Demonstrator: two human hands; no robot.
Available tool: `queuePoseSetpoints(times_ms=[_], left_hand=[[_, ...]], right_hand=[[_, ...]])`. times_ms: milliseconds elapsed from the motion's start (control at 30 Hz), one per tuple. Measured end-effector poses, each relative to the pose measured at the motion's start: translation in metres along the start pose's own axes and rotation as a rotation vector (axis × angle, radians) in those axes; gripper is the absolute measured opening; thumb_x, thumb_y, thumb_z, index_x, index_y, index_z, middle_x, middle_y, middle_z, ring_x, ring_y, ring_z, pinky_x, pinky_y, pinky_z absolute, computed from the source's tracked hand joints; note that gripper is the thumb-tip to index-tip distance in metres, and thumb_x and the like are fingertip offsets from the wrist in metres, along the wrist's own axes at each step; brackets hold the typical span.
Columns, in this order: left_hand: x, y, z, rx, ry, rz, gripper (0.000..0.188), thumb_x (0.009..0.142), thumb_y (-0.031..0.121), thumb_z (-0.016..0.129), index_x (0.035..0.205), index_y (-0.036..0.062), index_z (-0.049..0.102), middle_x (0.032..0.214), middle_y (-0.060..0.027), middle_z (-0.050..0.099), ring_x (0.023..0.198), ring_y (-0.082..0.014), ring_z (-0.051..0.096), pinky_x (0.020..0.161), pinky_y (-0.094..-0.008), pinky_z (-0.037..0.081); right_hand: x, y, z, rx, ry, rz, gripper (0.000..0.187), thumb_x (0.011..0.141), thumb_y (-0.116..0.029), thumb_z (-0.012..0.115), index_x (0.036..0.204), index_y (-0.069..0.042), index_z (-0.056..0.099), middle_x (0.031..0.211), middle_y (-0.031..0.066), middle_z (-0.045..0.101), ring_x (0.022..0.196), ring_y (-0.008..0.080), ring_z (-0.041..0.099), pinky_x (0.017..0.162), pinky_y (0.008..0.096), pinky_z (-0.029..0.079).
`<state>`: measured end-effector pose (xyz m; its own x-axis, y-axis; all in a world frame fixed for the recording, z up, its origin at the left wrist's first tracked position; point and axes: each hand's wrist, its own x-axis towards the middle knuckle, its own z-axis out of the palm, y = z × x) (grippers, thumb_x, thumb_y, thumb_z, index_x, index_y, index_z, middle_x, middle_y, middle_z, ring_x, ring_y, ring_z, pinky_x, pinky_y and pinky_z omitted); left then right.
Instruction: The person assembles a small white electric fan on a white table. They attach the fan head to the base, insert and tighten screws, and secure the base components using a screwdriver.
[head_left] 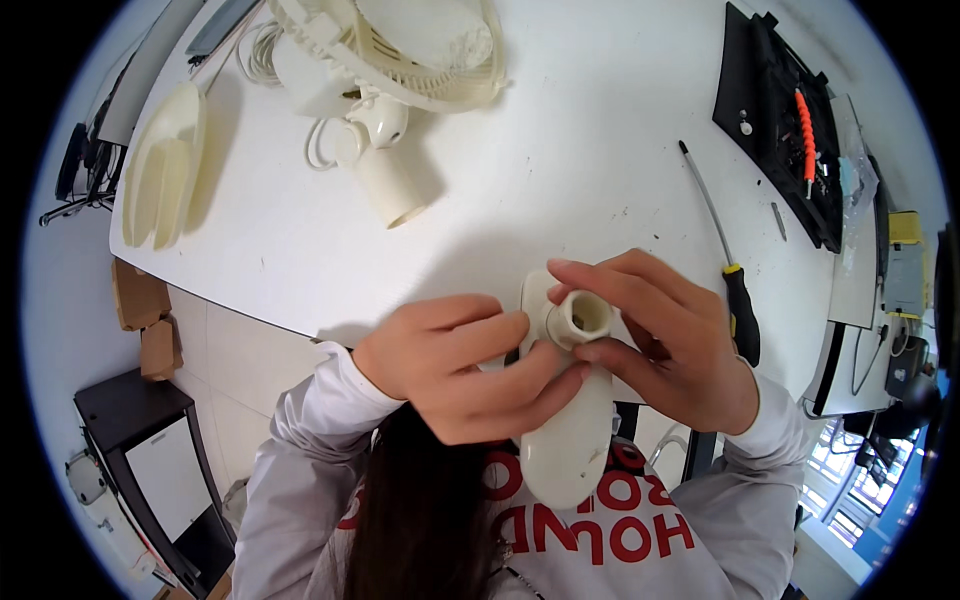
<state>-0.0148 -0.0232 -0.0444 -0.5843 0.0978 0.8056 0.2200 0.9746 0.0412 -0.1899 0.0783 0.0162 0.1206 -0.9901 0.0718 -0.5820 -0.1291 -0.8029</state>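
Left hand [455,368] and right hand [680,345] both grasping cream plastic part [567,455] around its collar [566,325]; screwdriver [739,295] on surface [580,150].

Hands [475,365] [670,345] 2 (one pair) | collared base [568,465] 1 | screwdriver [739,293] 1 | tool case [780,125] 1

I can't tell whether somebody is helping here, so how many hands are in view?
2. The left hand is at the left side of the cream part; the right hand is at its raised round collar. No other hands show.
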Motion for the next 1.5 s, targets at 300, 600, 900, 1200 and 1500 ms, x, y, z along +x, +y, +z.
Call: queuePoseSetpoints(times_ms=[300, 600, 900, 1200, 1500], left_hand=[[-0.012, 0.015, 0.004, -0.147, -0.013, -0.005, 0.023, 0.061, 0.007, 0.066, 0.082, 0.0147, 0.062, 0.078, 0.0010, 0.053, 0.059, -0.0134, 0.052, 0.052, -0.0236, 0.042], [-0.017, 0.034, 0.000, -0.221, -0.024, -0.051, 0.007, 0.071, 0.014, 0.060, 0.078, 0.0140, 0.057, 0.070, 0.0011, 0.054, 0.050, -0.0120, 0.048, 0.054, -0.0236, 0.045], [-0.019, 0.049, 0.003, -0.166, 0.163, -0.112, 0.004, 0.071, 0.010, 0.056, 0.074, 0.0113, 0.053, 0.075, 0.0039, 0.050, 0.056, -0.0095, 0.048, 0.049, -0.0243, 0.039], [-0.022, 0.052, 0.010, -0.161, 0.231, -0.216, 0.026, 0.060, 0.010, 0.063, 0.085, 0.0173, 0.058, 0.078, 0.0031, 0.049, 0.063, -0.0126, 0.048, 0.053, -0.0255, 0.041], [0.000, 0.041, -0.006, -0.110, -0.146, -0.300, 0.037, 0.063, 0.005, 0.066, 0.091, 0.0252, 0.053, 0.091, -0.0055, 0.044, 0.073, -0.0200, 0.047, 0.056, -0.0305, 0.041]], right_hand=[[-0.018, 0.003, 0.017, 0.144, 0.035, 0.004, 0.048, 0.067, -0.003, 0.071, 0.112, -0.005, 0.058, 0.087, 0.0090, 0.058, 0.070, 0.0210, 0.060, 0.057, 0.0284, 0.049], [-0.033, 0.000, 0.027, 0.119, 0.043, -0.081, 0.028, 0.069, -0.005, 0.066, 0.097, 0.000, 0.066, 0.092, 0.0109, 0.064, 0.068, 0.0145, 0.064, 0.052, 0.0227, 0.052], [-0.042, -0.003, 0.026, 0.103, 0.075, -0.271, 0.027, 0.070, -0.003, 0.067, 0.097, -0.002, 0.065, 0.091, 0.0095, 0.063, 0.070, 0.0126, 0.063, 0.056, 0.0196, 0.053], [-0.041, -0.003, 0.033, 0.167, 0.125, -0.105, 0.039, 0.063, -0.010, 0.077, 0.099, -0.002, 0.064, 0.087, 0.0095, 0.064, 0.069, 0.0155, 0.064, 0.057, 0.0223, 0.053], [-0.042, 0.004, 0.034, 0.185, 0.163, -0.118, 0.042, 0.064, -0.003, 0.075, 0.103, 0.003, 0.060, 0.089, 0.0123, 0.063, 0.066, 0.0150, 0.062, 0.052, 0.0214, 0.048]])
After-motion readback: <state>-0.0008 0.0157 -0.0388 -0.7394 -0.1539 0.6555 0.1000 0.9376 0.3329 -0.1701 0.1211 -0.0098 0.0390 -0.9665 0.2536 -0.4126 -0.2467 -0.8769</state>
